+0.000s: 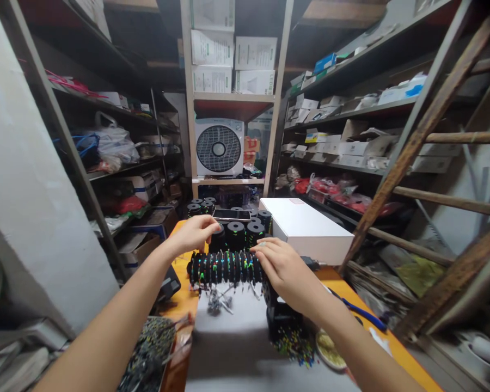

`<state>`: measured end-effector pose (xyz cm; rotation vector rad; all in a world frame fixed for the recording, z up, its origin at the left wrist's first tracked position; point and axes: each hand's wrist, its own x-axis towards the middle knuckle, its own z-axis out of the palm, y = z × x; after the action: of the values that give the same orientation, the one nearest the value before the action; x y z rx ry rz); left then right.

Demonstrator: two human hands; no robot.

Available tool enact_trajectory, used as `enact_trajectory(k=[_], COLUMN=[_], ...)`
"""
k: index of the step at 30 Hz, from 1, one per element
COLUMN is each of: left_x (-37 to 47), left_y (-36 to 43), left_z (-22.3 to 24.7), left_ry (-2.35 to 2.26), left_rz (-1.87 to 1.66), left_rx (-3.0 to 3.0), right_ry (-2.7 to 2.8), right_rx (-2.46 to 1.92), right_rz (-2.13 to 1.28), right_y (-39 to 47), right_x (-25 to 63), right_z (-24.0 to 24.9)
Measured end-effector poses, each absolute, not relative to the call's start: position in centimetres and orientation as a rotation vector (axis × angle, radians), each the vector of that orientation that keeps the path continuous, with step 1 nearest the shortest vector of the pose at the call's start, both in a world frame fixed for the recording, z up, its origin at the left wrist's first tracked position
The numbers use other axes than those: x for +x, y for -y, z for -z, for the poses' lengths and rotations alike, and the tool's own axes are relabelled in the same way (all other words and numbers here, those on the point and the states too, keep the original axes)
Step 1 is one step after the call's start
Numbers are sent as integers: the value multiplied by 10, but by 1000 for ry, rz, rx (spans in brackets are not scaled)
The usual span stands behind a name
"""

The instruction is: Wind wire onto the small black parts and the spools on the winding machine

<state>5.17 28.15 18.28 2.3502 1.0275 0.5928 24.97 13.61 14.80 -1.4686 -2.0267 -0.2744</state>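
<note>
A black horizontal roller (pixel 224 268) wound with beaded, multicoloured bracelets rests on a dark stand (pixel 281 313) over a white sheet. My right hand (pixel 281 268) lies over the roller's right end, fingers stretched out to the left across its top. Above the roller's left part is my left hand (pixel 196 233), thumb and fingertips close together beside the black spools; whatever they hold, if anything, is too small to make out. A phone (pixel 232 215) lies on the black spools (pixel 236 234) behind the roller. Small coloured beads (pixel 296 345) are heaped by the stand.
A white box (pixel 310 226) stands at the table's right rear. Blue-handled pliers (pixel 364 314) and a bowl (pixel 330 351) are at the right. A tray of dark bits (pixel 149 348) lies left. A wooden ladder (pixel 412 163), shelves and a fan (pixel 219 148) surround the table.
</note>
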Motion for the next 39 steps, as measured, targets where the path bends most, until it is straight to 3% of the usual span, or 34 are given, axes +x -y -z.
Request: enact_trajectory(k=[5,12,21,26,29,33,39], left_x=[30,14,20,23,23,23,23], left_y=[-232,-196,-209,-216,-217,-218,-222], left_z=[-202,-157,-137,-135,-135,-140,-148], left_ry=[-826,-685,-693,-719,-739,-792,-794], left_rz=[-885,-809,-933,-960,-925,-848,-699], left_rx=[2592,2810,2975,2936,2941,2937,2873], right_ry=[2032,2029,2090,1921,1739,1834,1783], right_rx=[-1522,-1566,-1603,-1625,-1520,-1744,-1942], right_rz=[183,117,32,167,255,-15,-102], right_y=[-142,-144,-162,-129,-82,-31,-29], right_x=[253,252,262,254,250,257,255], right_z=[-156,-158,-168,-168,-149,-95,-26])
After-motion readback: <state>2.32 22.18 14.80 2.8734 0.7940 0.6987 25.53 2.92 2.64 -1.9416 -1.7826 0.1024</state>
